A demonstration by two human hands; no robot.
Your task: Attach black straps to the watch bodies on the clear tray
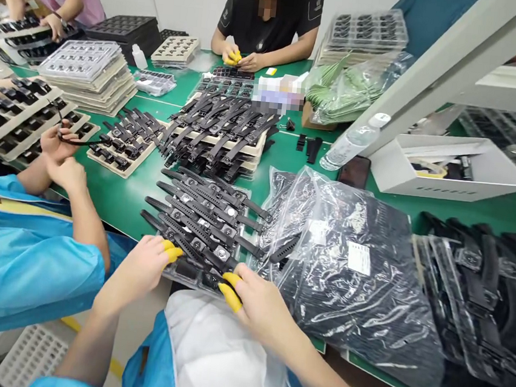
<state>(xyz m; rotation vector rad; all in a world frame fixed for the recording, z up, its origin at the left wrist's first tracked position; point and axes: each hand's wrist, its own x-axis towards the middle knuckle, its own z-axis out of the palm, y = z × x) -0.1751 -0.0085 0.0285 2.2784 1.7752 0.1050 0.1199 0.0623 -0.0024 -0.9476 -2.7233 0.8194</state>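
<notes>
My left hand (144, 268), with yellow finger cots on its fingertips, pinches one end of a black-strapped smartwatch (192, 255) at the near edge of a tray. At the other end of that watch, my right hand (259, 300), also in yellow finger cots, is closed on the black strap; its fingers partly hide it. Under and beyond my hands lies a clear plastic tray (182, 269) with several rows of smartwatches (206, 205), backs up and straps stretched out. Some front pockets of the tray show no watch.
Right of the tray lies a clear bag of black straps (345, 275). Beyond stand stacked watch trays (221, 129), a water bottle (354, 143) and a white bin (451, 175). A co-worker's hands (64, 150) are at the left; another person (267, 30) sits opposite.
</notes>
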